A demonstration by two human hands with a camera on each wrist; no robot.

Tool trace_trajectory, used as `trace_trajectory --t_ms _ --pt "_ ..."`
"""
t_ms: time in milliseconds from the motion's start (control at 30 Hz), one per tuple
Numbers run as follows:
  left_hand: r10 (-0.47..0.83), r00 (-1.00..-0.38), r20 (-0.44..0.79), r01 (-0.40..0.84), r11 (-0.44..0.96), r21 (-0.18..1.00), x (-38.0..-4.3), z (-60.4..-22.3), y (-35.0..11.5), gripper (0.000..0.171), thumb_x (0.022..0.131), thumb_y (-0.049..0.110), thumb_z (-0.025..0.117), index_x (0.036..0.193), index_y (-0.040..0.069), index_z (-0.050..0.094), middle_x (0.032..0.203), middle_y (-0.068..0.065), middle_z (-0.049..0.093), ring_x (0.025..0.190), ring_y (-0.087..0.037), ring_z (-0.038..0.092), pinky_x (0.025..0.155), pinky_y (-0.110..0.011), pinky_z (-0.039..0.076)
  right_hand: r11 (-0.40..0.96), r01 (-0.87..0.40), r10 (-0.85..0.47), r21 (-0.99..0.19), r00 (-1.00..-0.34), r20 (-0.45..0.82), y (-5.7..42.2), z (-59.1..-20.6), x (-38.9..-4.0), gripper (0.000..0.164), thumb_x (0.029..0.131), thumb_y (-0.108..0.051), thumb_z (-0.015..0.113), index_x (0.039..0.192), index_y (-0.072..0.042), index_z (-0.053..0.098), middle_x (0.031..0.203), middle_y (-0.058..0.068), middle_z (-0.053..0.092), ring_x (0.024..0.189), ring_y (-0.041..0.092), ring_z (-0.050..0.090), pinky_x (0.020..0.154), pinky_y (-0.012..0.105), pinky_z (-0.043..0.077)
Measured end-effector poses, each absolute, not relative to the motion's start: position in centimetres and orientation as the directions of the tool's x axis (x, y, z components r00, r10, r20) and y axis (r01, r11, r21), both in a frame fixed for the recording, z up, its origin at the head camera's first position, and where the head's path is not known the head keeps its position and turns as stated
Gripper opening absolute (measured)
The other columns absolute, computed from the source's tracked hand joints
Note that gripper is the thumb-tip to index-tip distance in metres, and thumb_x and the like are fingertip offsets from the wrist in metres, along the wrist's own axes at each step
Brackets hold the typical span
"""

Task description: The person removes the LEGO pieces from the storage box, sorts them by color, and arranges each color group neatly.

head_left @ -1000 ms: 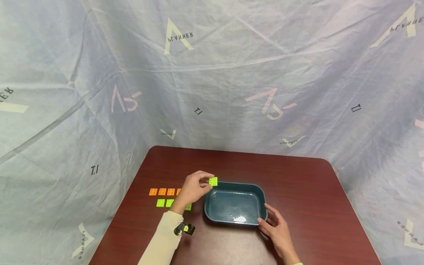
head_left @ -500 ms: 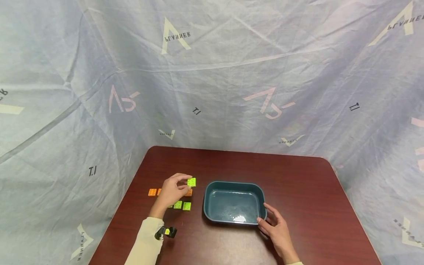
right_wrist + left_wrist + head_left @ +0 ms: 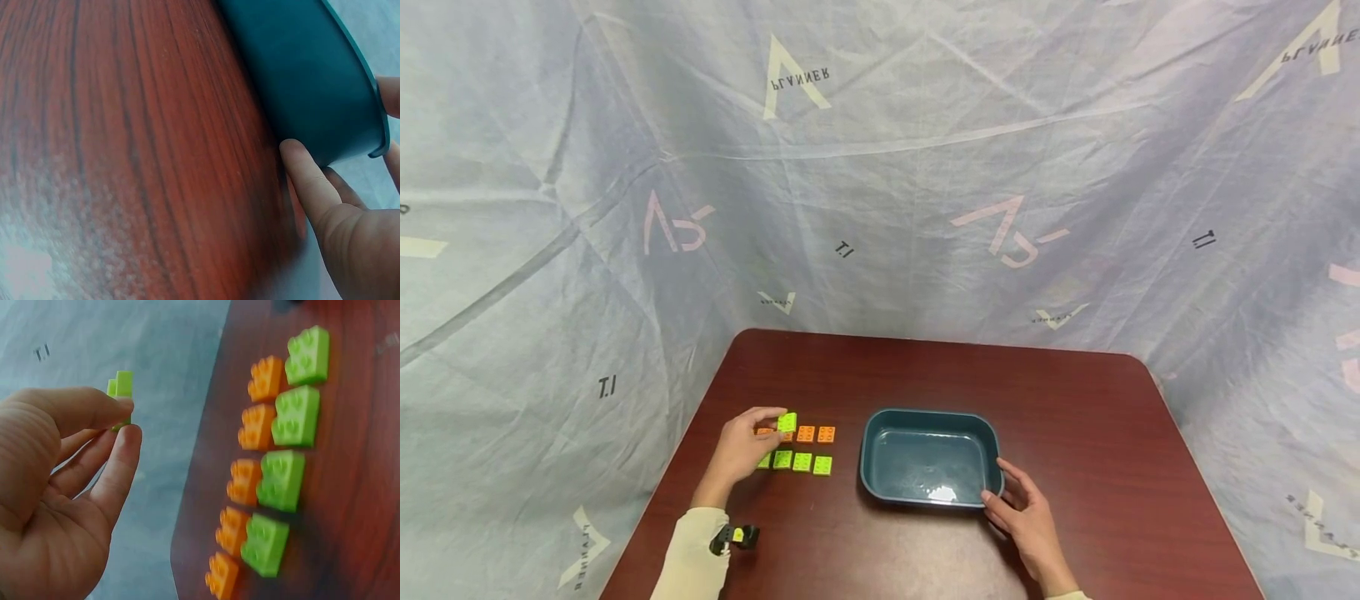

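In the head view my left hand (image 3: 741,446) is raised at the left of the table. It pinches a lime-green toy building block (image 3: 124,384) between thumb and fingertips. Below it lie a row of orange blocks (image 3: 826,434) and, nearer me, a row of green blocks (image 3: 822,466), studs up; the hand hides some of them in the head view. A dark teal plastic tub (image 3: 925,462) with nothing in it stands right of the rows. My right hand (image 3: 1030,525) holds the tub's near right corner, thumb on the front wall and fingers along the right side.
The dark red-brown wooden table (image 3: 1075,417) has rounded far corners. Grey printed sheeting (image 3: 880,208) hangs behind it and along both sides. A black strap with a small device (image 3: 735,537) sits on my left sleeve.
My left hand has moved left with the green block, away from the tub's far left corner to over the left part of the rows. The right hand and tub stay in place.
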State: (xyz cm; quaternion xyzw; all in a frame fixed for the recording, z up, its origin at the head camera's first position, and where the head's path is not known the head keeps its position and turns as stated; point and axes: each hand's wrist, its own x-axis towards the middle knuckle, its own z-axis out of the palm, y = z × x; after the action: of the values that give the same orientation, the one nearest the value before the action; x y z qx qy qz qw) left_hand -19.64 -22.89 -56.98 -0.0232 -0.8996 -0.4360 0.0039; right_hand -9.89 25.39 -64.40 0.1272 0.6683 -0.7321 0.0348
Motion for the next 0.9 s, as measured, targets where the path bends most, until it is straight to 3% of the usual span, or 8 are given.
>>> trace_trajectory --t_ms 233,533,900 --pt "0.013 -0.999 0.035 0.035 0.685 0.728 -19.3 -57.9 -25.6 0.041 0.095 0.01 0.078 0.135 0.013 0.073 0.132 -0.009 0.07 0.116 -0.03 0.068 0.078 -0.032 0.059 -0.105 0.228 0.115 -0.968 -0.964 -0.24 25.4 -64.2 -9.9 0.076 0.091 -0.01 0.084 0.157 -0.017 0.049 0.156 0.023 0.05 0.113 0.011 0.068 0.088 0.038 0.065" --pt "0.002 -1.0 0.02 0.014 0.772 0.635 -18.8 -59.6 -28.6 0.041 0.096 0.007 0.075 0.137 0.009 0.07 0.132 -0.015 0.068 0.115 -0.034 0.068 0.087 -0.051 0.06 -0.105 0.23 0.113 -0.968 -0.964 -0.241 25.4 -64.3 -10.0 0.076 0.09 -0.01 0.084 0.157 -0.017 0.049 0.157 0.025 0.049 0.112 0.01 0.068 0.088 0.038 0.065" --pt "0.021 -1.0 -0.007 0.014 0.83 0.558 -18.2 -61.1 -30.4 0.04 0.094 0.002 0.075 0.134 0.002 0.071 0.127 -0.02 0.068 0.108 -0.035 0.069 0.083 -0.049 0.059 -0.105 0.235 0.113 -0.966 -0.963 -0.246 25.5 -64.3 -10.0 0.076 0.091 -0.009 0.083 0.157 -0.017 0.049 0.158 0.024 0.048 0.114 0.011 0.067 0.088 0.037 0.064"
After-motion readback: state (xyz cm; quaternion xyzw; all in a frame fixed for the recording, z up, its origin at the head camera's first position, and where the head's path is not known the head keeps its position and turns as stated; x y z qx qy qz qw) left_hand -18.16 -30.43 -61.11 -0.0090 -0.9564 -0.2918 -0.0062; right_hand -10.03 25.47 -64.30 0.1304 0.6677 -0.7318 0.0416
